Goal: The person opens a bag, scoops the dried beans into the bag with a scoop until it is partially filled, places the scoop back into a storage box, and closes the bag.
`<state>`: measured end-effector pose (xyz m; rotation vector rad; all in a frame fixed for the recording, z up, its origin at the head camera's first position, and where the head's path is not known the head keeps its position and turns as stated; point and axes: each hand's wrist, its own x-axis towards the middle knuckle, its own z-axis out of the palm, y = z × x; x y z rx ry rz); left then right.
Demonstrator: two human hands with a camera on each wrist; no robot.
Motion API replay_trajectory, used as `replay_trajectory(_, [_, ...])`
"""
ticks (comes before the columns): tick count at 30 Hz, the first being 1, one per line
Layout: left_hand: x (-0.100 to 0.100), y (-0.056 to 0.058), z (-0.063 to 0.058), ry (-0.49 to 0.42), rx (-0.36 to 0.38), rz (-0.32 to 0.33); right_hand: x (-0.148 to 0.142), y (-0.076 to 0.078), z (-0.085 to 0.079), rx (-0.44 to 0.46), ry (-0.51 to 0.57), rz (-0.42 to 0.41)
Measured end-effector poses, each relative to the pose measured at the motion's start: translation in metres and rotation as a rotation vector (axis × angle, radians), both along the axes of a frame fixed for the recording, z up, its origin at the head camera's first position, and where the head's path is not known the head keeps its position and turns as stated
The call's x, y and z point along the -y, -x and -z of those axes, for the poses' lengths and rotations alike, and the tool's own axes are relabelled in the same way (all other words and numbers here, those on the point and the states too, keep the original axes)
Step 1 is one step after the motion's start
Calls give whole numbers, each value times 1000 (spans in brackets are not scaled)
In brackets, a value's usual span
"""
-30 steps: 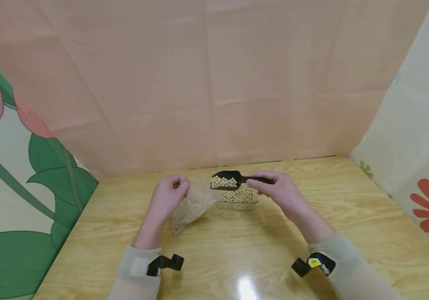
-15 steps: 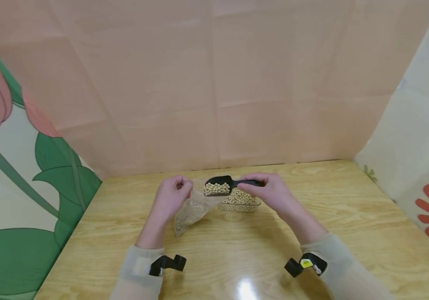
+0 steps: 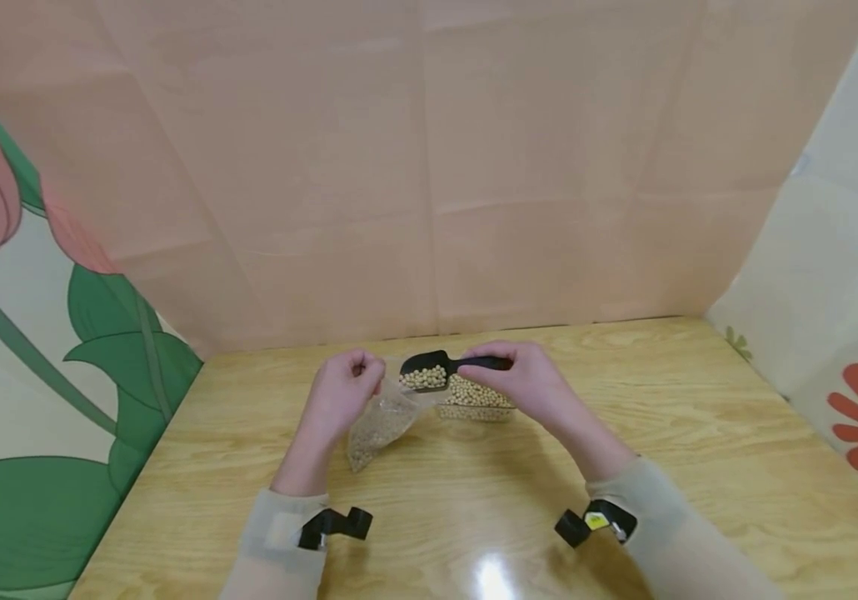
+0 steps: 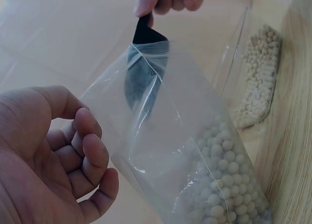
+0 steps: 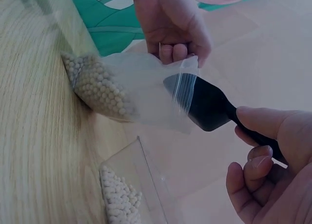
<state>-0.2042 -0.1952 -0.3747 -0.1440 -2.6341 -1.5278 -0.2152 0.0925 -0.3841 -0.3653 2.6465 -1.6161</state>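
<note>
My left hand (image 3: 339, 396) pinches the top edge of a clear zip bag (image 4: 175, 107), which hangs slanted with small pale round balls (image 4: 226, 173) in its lower part. With thumb and fingers, my right hand (image 3: 526, 379) grips the handle of a black scoop (image 3: 425, 360). A load of the same pale balls (image 3: 423, 378) lies in the scoop. In the right wrist view the tip of the scoop (image 5: 207, 102) is inside the bag's mouth, and its rear part is outside. The bag's plastic blurs the tip in the left wrist view.
Just right of the bag stands a clear rectangular box (image 3: 476, 413) heaped with pale balls, partly below the scoop and right hand. The wooden table (image 3: 429, 517) meets a pink backdrop (image 3: 429, 208) at the back. Printed flower panels stand at both sides.
My right hand has moved left with the loaded scoop, from above the box to the bag, and the scoop's tip now enters its mouth. The left hand stays nearly still.
</note>
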Motion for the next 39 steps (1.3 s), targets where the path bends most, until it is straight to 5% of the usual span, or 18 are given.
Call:
replay_trajectory(18, [-2,2,-1,8,-30,7,5,-1,-28,-206,-180,-92])
replay_trajectory(39, [-8,5,-2,8,17,8,-36,-6,-44,-95,-121,-80])
